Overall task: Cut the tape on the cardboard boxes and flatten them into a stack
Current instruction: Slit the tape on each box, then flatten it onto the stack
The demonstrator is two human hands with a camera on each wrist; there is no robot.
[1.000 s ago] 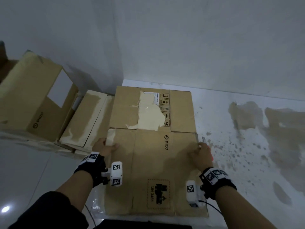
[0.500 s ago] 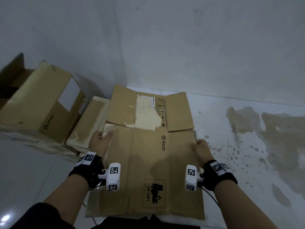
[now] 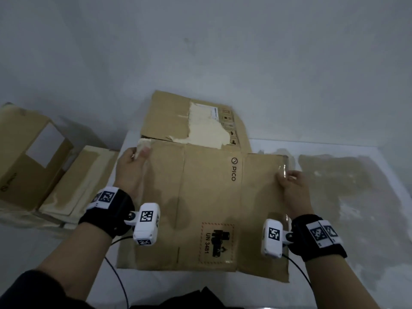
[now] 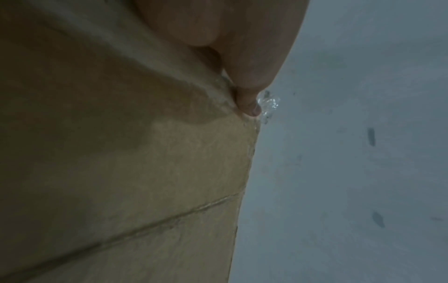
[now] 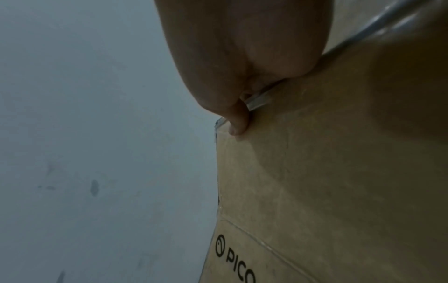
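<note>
A flattened brown cardboard box printed PICO is held up in front of me by both hands. My left hand grips its upper left corner, thumb on top of a pale torn patch. My right hand grips the right edge near the top, where clear tape shines. A far flap with a torn label stands behind the top edge, against the wall. In the left wrist view a fingertip presses the cardboard edge. In the right wrist view a finger curls over the cardboard.
To the left, an upright cardboard box with a white label stands on the floor. Beside it lies a low stack of flattened cardboard. A white wall rises right behind. The pale floor on the right is stained.
Both hands have lifted the flattened box off the floor and drawn it toward me. The far flap now stands up behind it, and the view has tilted up the wall.
</note>
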